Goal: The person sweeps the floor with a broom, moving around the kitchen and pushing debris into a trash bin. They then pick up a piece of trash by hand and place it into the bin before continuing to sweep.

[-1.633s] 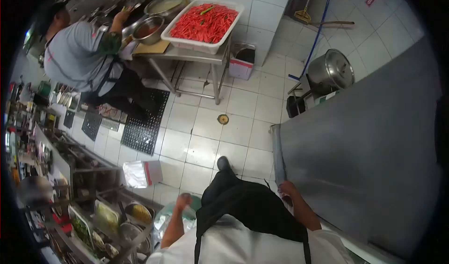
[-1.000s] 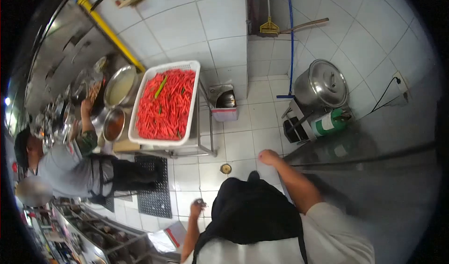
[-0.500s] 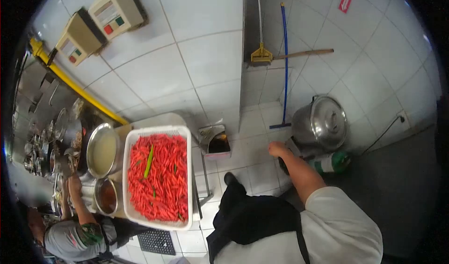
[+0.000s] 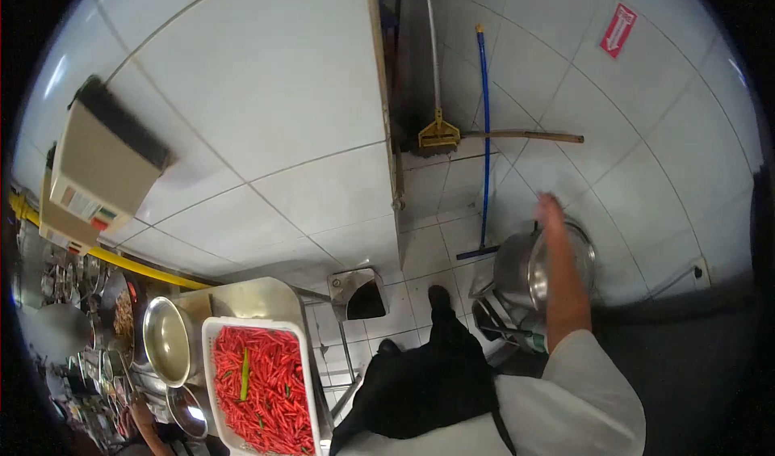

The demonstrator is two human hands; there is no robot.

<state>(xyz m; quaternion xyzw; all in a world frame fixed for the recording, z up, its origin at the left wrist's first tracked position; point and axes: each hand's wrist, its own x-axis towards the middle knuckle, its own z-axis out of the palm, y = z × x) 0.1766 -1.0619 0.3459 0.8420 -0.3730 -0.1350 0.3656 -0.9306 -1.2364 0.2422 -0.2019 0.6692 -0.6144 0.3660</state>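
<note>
My right hand [image 4: 550, 214] reaches forward with the arm extended, raised over the edge of a big lidded metal pot [image 4: 510, 274]. The fingers are smeared by motion. My forearm crosses in front of the shiny pot lid [image 4: 586, 254] and hides part of it. My left hand is out of the picture. To my left, a white plastic basket [image 4: 305, 375] full of red chilies [image 4: 262, 399] stands on a table, one long green chili [image 4: 245, 375] lying on top.
A blue-handled squeegee [image 4: 486, 133] and a mop [image 4: 438, 135] lean in the tiled corner. A square metal container [image 4: 359, 296] sits low by the wall. Beyond the basket are metal bowls [image 4: 168, 343] and a co-worker's hand [image 4: 141, 416]. A black stool-like frame [image 4: 488, 319] stands beside the pot.
My right hand has risen from below and left of the pot to its upper edge. The view has shifted, so the basket and co-worker appear lower. My feet have moved forward.
</note>
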